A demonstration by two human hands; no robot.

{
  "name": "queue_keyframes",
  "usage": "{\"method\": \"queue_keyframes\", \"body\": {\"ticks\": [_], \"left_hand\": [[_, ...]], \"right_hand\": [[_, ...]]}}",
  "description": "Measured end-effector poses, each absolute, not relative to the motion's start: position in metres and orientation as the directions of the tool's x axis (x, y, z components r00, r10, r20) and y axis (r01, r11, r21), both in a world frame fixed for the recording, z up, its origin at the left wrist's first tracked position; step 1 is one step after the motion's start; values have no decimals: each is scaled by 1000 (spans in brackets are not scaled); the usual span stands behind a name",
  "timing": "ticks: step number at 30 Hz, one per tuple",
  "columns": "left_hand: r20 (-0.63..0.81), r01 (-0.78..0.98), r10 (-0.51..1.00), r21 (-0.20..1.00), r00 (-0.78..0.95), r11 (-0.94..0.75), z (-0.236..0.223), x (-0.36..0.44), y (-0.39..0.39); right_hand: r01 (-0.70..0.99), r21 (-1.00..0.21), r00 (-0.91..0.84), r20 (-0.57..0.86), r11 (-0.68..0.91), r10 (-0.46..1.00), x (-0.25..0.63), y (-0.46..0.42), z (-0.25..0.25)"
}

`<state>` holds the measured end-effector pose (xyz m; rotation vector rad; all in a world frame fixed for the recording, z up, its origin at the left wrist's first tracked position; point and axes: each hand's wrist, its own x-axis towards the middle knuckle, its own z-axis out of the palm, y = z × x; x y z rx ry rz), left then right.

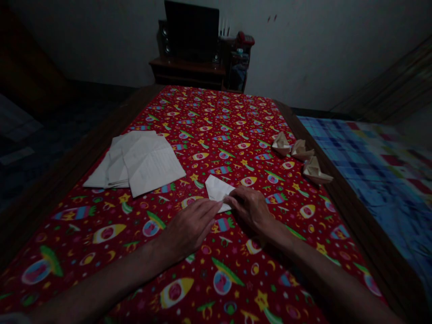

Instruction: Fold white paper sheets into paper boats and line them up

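A small white folded paper point(218, 190) lies on the red cloth in front of me, angular in outline with a pointed flap. My left hand point(192, 225) rests palm down, its fingers stretched out and the tips on the paper's lower edge. At the paper's right side, my right hand point(251, 207) has its fingers curled and pinched on the edge; the fingers cover that part of the sheet. Left of the hands is a fanned stack of white paper sheets point(153, 162), some with faint print. Three folded paper boats point(313, 170) sit near the cloth's right edge.
The red rocket-print cloth point(216, 135) covers a surface with a dark wooden border point(364, 229). Beyond stands a desk point(189, 67) with a dark monitor point(192, 29), speakers and a red telephone point(245, 38). A blue checked sheet point(340, 153) spreads on the right.
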<state>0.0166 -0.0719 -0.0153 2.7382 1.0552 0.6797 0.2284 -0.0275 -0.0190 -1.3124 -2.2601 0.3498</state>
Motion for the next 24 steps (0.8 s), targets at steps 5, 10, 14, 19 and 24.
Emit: {"method": "queue_keyframes", "body": {"ticks": [5,10,14,19,24], "left_hand": [[320,599,648,247,691,-761,-15,17,-71],[330,592,634,229,699,-772,-14,17,-72],[317,587,625,218,713,-780,-13,17,-73],[334,574,608,205,721,-793,-12,18,-73],[333,567,617,243,714,-787,-9,19,-73]], "right_hand": [[735,-449,-422,286,509,861,226,-26,-16],[753,-426,-412,288,501,864,225,-28,-15],[772,-381,-414,308,509,857,225,-29,-17],[804,-336,-397,312,491,863,223,-29,-16],[794,-160,-469,452,586,759,222,-37,-16]]}}
